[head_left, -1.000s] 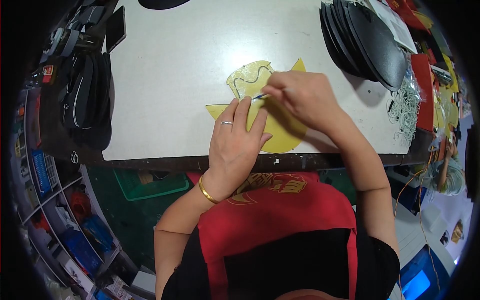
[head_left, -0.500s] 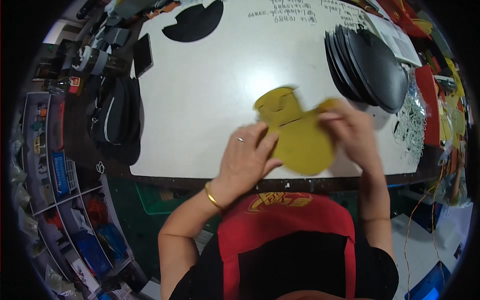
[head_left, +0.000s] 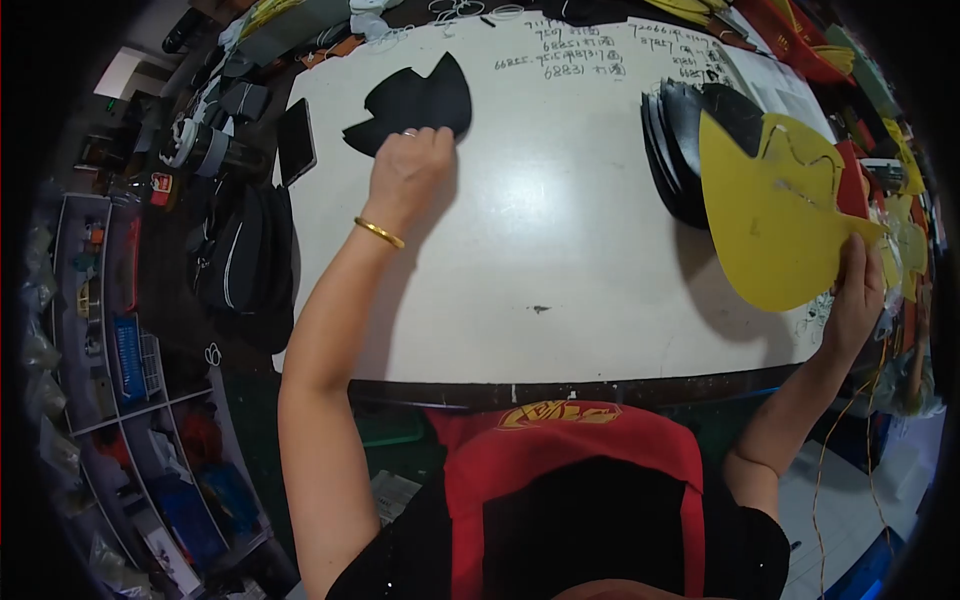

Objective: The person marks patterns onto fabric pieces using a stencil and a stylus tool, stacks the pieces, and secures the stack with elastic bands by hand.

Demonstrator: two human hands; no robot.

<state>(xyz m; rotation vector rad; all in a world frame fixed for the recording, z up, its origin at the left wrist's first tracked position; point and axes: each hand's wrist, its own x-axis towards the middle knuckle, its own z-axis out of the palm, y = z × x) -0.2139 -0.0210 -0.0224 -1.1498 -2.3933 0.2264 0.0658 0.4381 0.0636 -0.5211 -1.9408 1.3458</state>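
Note:
My left hand (head_left: 412, 172) reaches to the far left of the table, its fingers closed on the near edge of a flat black cut-out piece (head_left: 425, 95). That piece has a notched outline and a pointed tip. Out to the right, my right hand (head_left: 858, 295) pinches a flat yellow template (head_left: 765, 215) by its lower right corner. The template is raised and tilted, with wavy slots cut in its upper part. Behind it, and partly hidden by it, stands a stack of curved black pieces (head_left: 672, 150).
A phone (head_left: 295, 140) lies at the left edge of the white table (head_left: 520, 320). Black zippered pouches (head_left: 240, 245) sit beyond that edge. Handwriting marks the far tabletop. Red boxes and pale rubber bands (head_left: 815, 315) are at the right. A compartmented shelf (head_left: 165, 395) stands lower left.
Both hands were together on the yellow template near the table's front. My right hand has carried it right and up; my left hand has moved away to grasp the black piece, which has turned.

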